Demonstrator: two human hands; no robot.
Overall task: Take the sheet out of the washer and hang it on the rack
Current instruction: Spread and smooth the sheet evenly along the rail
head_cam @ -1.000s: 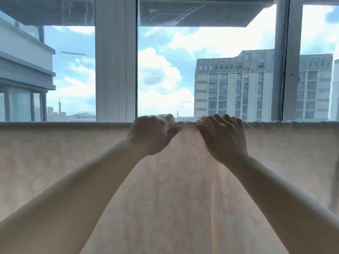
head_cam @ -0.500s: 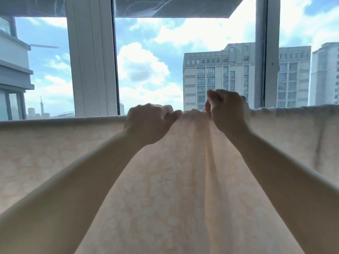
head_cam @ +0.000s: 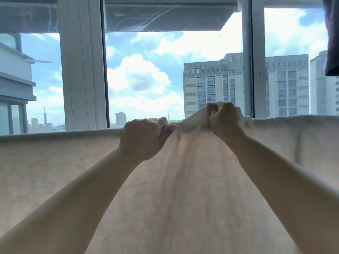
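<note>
Sheet [head_cam: 183, 189] first: it is a pale peach cloth with a faint round pattern, thin enough that daylight glows through it, and it fills the whole lower part of your view. It hangs over something straight that the cloth hides, so its top fold runs as a level line out to the left of your fingers and a little higher out to the right. Long soft creases fan down and toward you from the spot between your two hands.

Your left hand [head_cam: 145, 138] is curled into a loose fist at the top fold, thumb pressed against the forefinger with cloth pinched between them. Your right hand [head_cam: 225, 120] sits just beside it and higher, fingers [head_cam: 213, 111] wrapped tight round a bunched ridge of the cloth that it lifts above the fold line. The two hands are near each other but do not touch.

Left of your left fingers the top edge lies smooth and flat to the frame's border. Right of your right fingers the edge is slightly rumpled, and a vertical crease drops from it.

Beyond your fingers stands a window [head_cam: 143, 79] with white upright frames [head_cam: 82, 70], and through it blue sky, white clouds and pale high-rise buildings [head_cam: 211, 88]. A dark piece of fabric [head_cam: 333, 43] hangs at the top right corner, well above your right hand.
</note>
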